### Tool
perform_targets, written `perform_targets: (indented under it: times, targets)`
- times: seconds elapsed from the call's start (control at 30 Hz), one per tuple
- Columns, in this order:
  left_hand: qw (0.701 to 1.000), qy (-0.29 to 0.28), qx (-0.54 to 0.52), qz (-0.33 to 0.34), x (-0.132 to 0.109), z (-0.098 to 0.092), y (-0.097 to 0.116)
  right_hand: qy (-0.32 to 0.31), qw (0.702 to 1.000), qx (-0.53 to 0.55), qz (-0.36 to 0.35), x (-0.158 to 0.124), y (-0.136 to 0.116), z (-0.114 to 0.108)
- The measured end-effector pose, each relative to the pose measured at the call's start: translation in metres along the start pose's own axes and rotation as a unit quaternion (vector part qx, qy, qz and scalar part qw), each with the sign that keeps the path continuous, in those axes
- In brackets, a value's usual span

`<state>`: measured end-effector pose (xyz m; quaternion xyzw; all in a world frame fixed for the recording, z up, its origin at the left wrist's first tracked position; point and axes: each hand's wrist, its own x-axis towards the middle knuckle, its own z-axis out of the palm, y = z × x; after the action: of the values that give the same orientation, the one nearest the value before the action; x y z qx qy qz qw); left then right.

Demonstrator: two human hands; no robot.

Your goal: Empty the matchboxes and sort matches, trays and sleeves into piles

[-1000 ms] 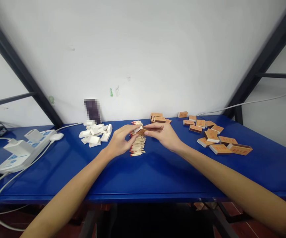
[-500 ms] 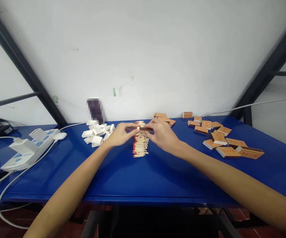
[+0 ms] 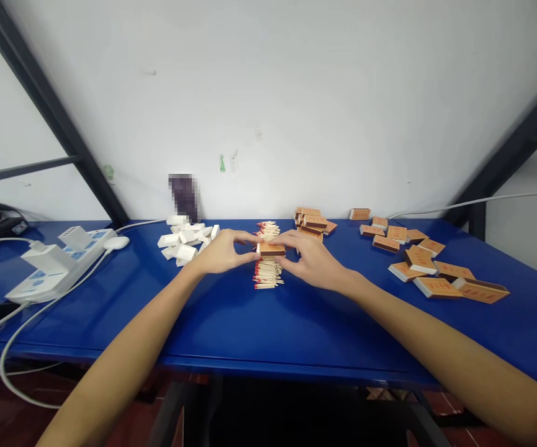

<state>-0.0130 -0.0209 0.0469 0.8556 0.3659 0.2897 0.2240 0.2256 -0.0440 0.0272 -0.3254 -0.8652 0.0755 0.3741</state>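
An orange-brown matchbox (image 3: 272,249) is held level between both hands above a long pile of red-tipped matches (image 3: 268,273). My left hand (image 3: 226,251) grips its left end with thumb and fingers. At the right end, my right hand (image 3: 309,256) has its fingers on the top and its thumb low at the near corner. The matchbox covers the middle of the match pile. White matchbox trays (image 3: 187,237) lie heaped to the left of my left hand. A stack of orange matchboxes (image 3: 312,220) sits just behind my right hand.
More matchboxes (image 3: 438,287) lie scattered on the right of the blue table (image 3: 231,329). A white power strip (image 3: 67,267) with plugs and cables occupies the left side. A pixelated dark object (image 3: 185,197) leans on the wall behind the white trays.
The matchbox now shows more of its top and side between the hands, and less of it is covered by the fingers. My right hand's fingers have straightened. The whole view has shifted slightly.
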Motion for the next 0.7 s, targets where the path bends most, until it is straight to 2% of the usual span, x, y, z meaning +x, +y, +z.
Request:
perform_targets:
  times: [0.23,0.53,0.7]
  targets:
    - [1.0,0.011,0.018,0.0,0.001,0.001,-0.006,-0.01,0.999,0.019,0.024,-0.003,0.008,-0.003]
    - [1.0,-0.008,-0.001,0.002,0.001,0.0,-0.015,-0.039,0.998,0.011,0.057,-0.008,0.015,-0.01]
    - [1.0,-0.01,-0.009,-0.003,0.001,0.0,-0.017,-0.051,0.993,0.056,0.093,-0.011,0.021,-0.015]
